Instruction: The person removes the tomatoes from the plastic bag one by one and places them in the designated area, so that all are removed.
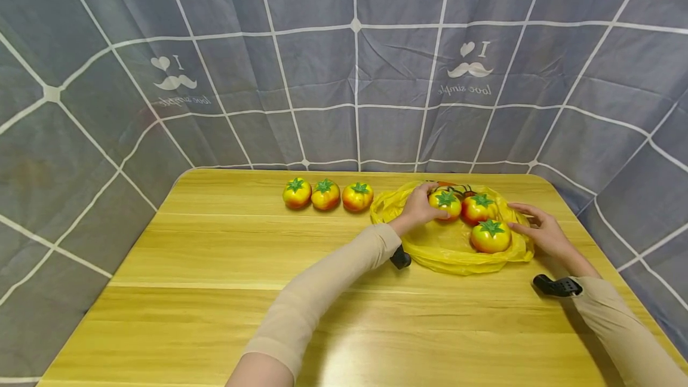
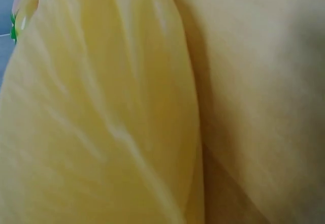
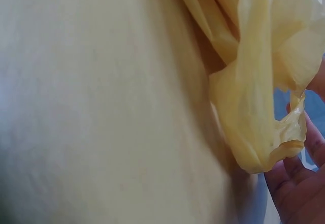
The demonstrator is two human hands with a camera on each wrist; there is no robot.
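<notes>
While the left hand pinches the leftmost tomato in the bag, near the far right corner of the surface, the right hand, fingers spread, flanks the bag's right rim.

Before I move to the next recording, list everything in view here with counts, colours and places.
Row fruits: three, yellow and red with green tops, on the table left of the bag
Bag fruits: three, same colours, on the bag
Plastic bag: one, yellow, spread on the table's right side
Table: one, yellowish wood, under everything
Curtain: count unclear, grey with white lines and lettering, around the table
Wrist devices: two, black, at the wrists
Sleeves: two, beige, on the forearms
Hands: two, bare; left hand gripping the leftmost bag fruit, right hand at the bag's right edge
</notes>
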